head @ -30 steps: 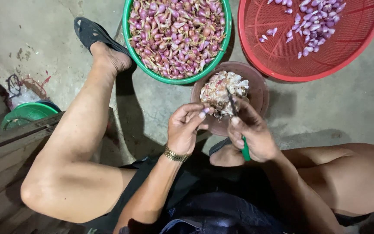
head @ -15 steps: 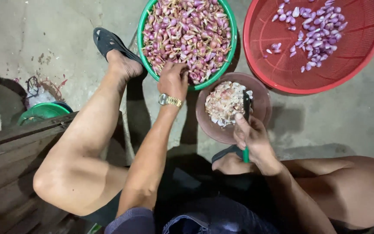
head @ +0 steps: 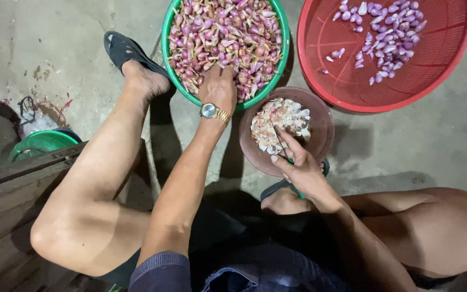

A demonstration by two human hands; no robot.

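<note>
1. The left hand (head: 220, 89) reaches into the green basin (head: 169, 60) at its near rim, fingers curled down among the unpeeled shallots (head: 225, 32); whether they are closed on one cannot be told, as the fingertips are buried in the pile.
2. A gold wristwatch (head: 212, 112) sits on the left wrist, just outside the basin's rim.
3. The right hand (head: 298, 167) is clamped on a small knife with a green handle (head: 297, 186), its thin blade pointing up over the brown bowl (head: 320, 148).
4. The brown bowl holds a heap of papery peelings (head: 279, 123) and stands on the concrete floor (head: 433, 140) just beside the green basin, close to the person's knees.
5. The red basket (head: 449, 65) stands at the far right, touching neither hand, with a small scatter of peeled shallots (head: 385, 38) in its far part.
6. A bare foot in a dark sandal (head: 122, 50) rests on the floor left of the green basin.
</note>
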